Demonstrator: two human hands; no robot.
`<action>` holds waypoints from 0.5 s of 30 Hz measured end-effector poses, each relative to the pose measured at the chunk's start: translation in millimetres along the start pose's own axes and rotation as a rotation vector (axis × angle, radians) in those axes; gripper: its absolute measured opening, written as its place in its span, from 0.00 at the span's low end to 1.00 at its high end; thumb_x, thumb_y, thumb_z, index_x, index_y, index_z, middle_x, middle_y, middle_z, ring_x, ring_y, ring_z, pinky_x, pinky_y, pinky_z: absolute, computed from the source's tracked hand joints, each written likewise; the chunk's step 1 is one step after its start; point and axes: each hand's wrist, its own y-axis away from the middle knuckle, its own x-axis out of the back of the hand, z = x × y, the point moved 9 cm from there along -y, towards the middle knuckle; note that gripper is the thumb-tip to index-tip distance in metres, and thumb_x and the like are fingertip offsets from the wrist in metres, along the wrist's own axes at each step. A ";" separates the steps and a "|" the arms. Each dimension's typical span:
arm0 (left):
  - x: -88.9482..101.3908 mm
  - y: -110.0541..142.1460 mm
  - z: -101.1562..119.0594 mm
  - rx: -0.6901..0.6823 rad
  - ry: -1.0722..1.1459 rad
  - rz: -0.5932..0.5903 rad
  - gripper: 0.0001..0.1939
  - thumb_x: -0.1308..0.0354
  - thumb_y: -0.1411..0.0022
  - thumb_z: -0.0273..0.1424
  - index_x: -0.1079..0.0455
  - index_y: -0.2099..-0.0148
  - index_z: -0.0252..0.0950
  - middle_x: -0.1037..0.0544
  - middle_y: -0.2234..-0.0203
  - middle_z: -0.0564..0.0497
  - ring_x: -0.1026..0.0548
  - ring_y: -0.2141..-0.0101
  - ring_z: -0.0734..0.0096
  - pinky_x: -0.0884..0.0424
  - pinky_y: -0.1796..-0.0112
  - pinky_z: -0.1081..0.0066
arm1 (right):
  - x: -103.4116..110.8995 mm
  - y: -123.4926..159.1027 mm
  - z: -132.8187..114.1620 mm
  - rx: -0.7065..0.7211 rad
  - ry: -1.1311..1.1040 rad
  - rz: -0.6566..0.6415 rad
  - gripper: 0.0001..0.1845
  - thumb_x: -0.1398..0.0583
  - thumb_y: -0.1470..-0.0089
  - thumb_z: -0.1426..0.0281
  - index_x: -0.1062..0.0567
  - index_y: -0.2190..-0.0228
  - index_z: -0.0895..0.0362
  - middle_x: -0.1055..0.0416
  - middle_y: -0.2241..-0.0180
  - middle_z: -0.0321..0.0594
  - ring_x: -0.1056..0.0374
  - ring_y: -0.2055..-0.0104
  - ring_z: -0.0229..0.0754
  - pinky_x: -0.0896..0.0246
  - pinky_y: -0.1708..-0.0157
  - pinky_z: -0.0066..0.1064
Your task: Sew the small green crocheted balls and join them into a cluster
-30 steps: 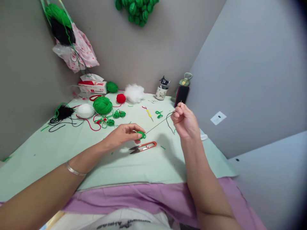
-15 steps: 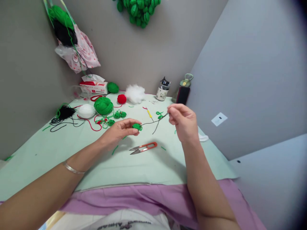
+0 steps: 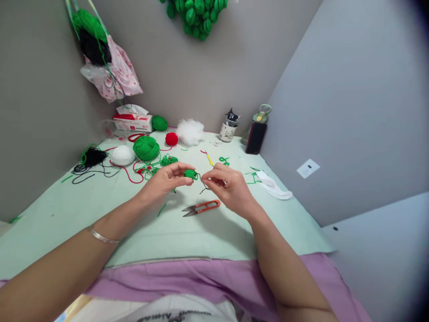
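Thumb and fingers of my left hand (image 3: 171,177) are closed on a small green crocheted piece (image 3: 190,174), held above the pale green table cover (image 3: 150,237), roughly midway across it. My right hand (image 3: 231,185) is just beside it, the fingertips pinched together on a dark thread (image 3: 199,176) that runs from the piece in a short, slack curve. Whether a needle lies within that pinch is too small to tell. A loose tail (image 3: 203,190) hangs beneath the right fingers.

Likely faults are as follows. Slack between piece and fingertips could, I judge, fold over on itself and knot if drawn tight without being straightened first. The hanging tail might be caught up in the same pull. Too hard a tug could pucker the soft piece or turn it within my left grip, which covers only one end of it. Below, the snips (image 3: 201,206) lie with blades parted, points toward my left; were my hands to sink, the tail might snag between them. Beyond my right hand, the yellow-handled hook (image 3: 209,160) lies near enough that trailing thread could catch on it.
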 end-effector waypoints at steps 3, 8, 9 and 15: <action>0.2 0.0 0.8 -0.014 -0.011 0.001 0.19 0.29 0.49 0.35 0.24 0.54 0.41 0.24 0.62 0.52 0.25 0.62 0.69 0.33 0.58 0.68 | -0.5 0.1 0.2 -0.012 0.014 -0.009 0.07 0.41 0.39 0.75 0.22 0.67 0.57 0.37 0.73 0.35 0.42 0.72 0.33 0.46 0.70 0.27; 1.4 1.1 4.1 -0.078 -0.066 0.020 0.17 0.29 0.50 0.34 0.24 0.56 0.40 0.26 0.66 0.54 0.29 0.64 0.72 0.34 0.62 0.71 | -5.6 -0.4 0.3 -0.044 0.029 -0.062 0.08 0.42 0.40 0.76 0.23 0.69 0.57 0.36 0.72 0.35 0.40 0.71 0.34 0.46 0.69 0.28; 1.2 1.5 4.1 -0.081 -0.071 0.021 0.17 0.28 0.50 0.34 0.25 0.57 0.40 0.27 0.67 0.54 0.29 0.65 0.72 0.34 0.63 0.71 | -6.7 -0.7 1.0 -0.056 0.028 -0.072 0.08 0.42 0.40 0.76 0.23 0.69 0.57 0.36 0.73 0.35 0.40 0.71 0.34 0.46 0.69 0.28; -3.6 2.4 3.2 -0.085 -0.033 -0.022 0.17 0.28 0.50 0.33 0.26 0.57 0.39 0.25 0.67 0.54 0.28 0.65 0.71 0.34 0.63 0.71 | -8.8 -2.2 7.5 -0.111 -0.101 -0.069 0.07 0.41 0.40 0.75 0.23 0.68 0.56 0.35 0.72 0.35 0.40 0.71 0.34 0.47 0.70 0.28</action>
